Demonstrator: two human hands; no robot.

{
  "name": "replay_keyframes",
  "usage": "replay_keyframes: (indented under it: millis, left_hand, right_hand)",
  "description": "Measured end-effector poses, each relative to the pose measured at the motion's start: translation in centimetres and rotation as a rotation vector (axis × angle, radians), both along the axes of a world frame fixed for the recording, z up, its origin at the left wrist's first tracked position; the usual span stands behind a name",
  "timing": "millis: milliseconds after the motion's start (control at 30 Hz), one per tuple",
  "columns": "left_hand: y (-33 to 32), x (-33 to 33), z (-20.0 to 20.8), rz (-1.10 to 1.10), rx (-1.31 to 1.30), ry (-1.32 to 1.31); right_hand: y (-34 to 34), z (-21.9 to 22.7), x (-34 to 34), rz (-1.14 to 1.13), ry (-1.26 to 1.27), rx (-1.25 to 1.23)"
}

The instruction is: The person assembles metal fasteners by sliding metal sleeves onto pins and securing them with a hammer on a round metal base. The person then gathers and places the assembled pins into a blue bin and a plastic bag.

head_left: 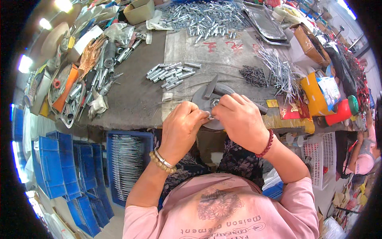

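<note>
My left hand (182, 126) and my right hand (242, 120) meet over a round grey metal plate (197, 99) near the table's front edge. Fingers of both hands are pinched together on a small shiny metal piece (211, 117), mostly hidden by the fingertips. A hammer (209, 88) lies across the plate, its handle passing behind my right hand. Just beyond my left hand sits a small heap of short silver metal tubes (172, 74). To the right of the plate are a pile of small dark pins (254, 75) and a bundle of thin silver rods (280, 73).
A large heap of silver metal parts (207, 18) covers the table's far side, beside stacked metal trays (266, 24). Tools, with a stained glove (91, 55), crowd the left. A red bottle with a green cap (343, 110) lies right. Below left, a blue crate (110, 167) holds rods.
</note>
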State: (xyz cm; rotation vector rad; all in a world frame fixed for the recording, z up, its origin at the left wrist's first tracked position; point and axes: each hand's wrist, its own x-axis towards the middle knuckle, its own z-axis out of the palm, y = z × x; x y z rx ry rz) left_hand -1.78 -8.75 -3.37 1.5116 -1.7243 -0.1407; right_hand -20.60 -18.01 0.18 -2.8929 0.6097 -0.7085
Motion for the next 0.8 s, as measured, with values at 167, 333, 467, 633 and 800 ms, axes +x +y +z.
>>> replay_keyframes:
  millis: [167, 333, 467, 633, 800]
  left_hand:
    - [-0.3, 0.0, -0.6, 0.000, -0.021, -0.010]
    - [-0.1, 0.2, -0.3, -0.020, 0.032, 0.001]
    - [-0.2, 0.1, -0.5, -0.033, 0.012, 0.047]
    - [-0.1, 0.2, -0.8, -0.032, 0.024, 0.036]
    - [-0.2, 0.1, -1.0, -0.029, 0.023, 0.049]
  right_hand:
    - [0.7, -0.4, 0.1, -0.012, 0.063, -0.108]
    - [-0.4, 0.7, -1.5, -0.160, -0.036, -0.071]
    - [-2.7, -0.6, -3.1, -0.292, 0.094, -0.043]
    - [-0.2, 0.1, -4.7, -0.281, -0.160, 0.063]
    - [3.2, 0.1, -6.2, -0.215, -0.300, 0.094]
